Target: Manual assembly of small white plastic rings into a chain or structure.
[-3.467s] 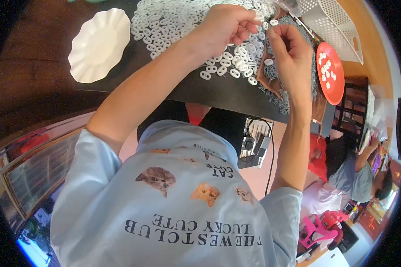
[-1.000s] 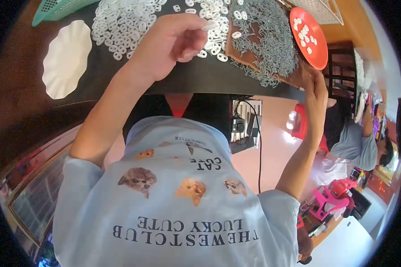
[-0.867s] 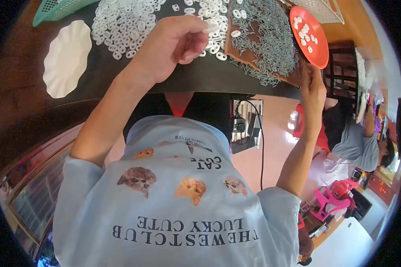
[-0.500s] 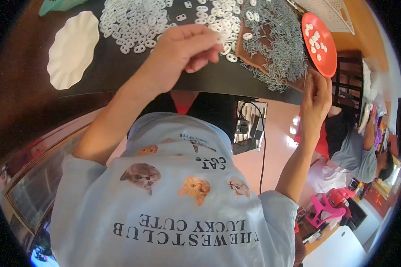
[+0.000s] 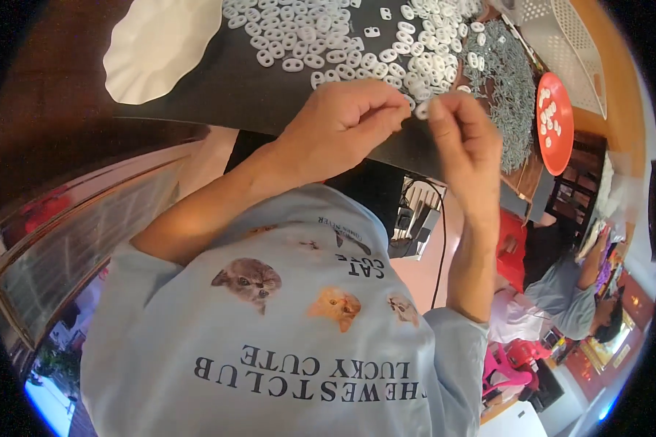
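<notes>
My left hand (image 5: 353,125) is above the near edge of the dark table, thumb and fingers pinched; whatever lies between its fingertips is hidden. Close beside it on the right, my right hand (image 5: 465,142) is closed too, a small white oval plastic piece (image 5: 421,110) showing at its fingertips. Beyond my hands spreads a pile of white two-hole oval pieces (image 5: 299,36). Right of them is a heap of small grey screw-like pieces (image 5: 514,95).
A white scalloped dish (image 5: 160,51) lies at the left of the table (image 5: 229,95). A red plate (image 5: 555,138) with several white pieces sits at the right, near a white perforated basket (image 5: 572,51). A person (image 5: 568,302) is in the background at right.
My right hand has left the edge of the grey heap near the red plate and come in beside my left hand. The whole view has shifted, with the table things now further right.
</notes>
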